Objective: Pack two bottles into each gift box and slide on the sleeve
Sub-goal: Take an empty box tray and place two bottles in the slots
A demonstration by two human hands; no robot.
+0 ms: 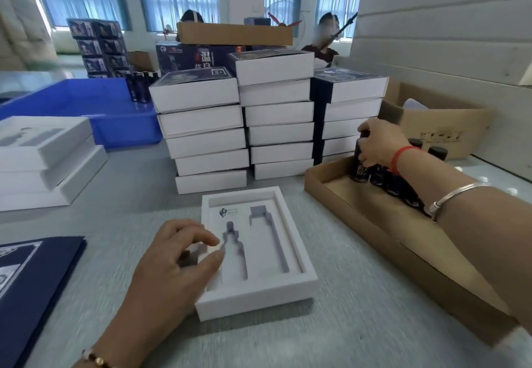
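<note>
Gripping the cap end of a dark bottle [359, 163], the right hand [380, 144] curled its fingers round the top while the bottle stood upright at the far end of a shallow cardboard tray [339, 194] on the right side of the desk [331, 336]. More dark bottles [387, 179] stood in a row just behind it along the tray's right wall, partly hidden by the forearm. The left hand [184, 255] rested on the left edge of an open white gift box [259, 298] at the middle of the desk's near part; its fingers were loosely bent and held nothing, with the fingertips over the left rim and insert. Inside the box, the white insert showed two long bottle-shaped recesses side by side, both unfilled. Behind the box, toward the far edge, stood three stacks of sleeved boxes [276, 114]. At the left edge lay a stack of open white boxes [43, 163], with a blue bin [115, 114] beyond it. Flat dark blue sleeves [31, 281] lay at the near left corner. A brown carton [443, 128] sat at the far right.
</note>
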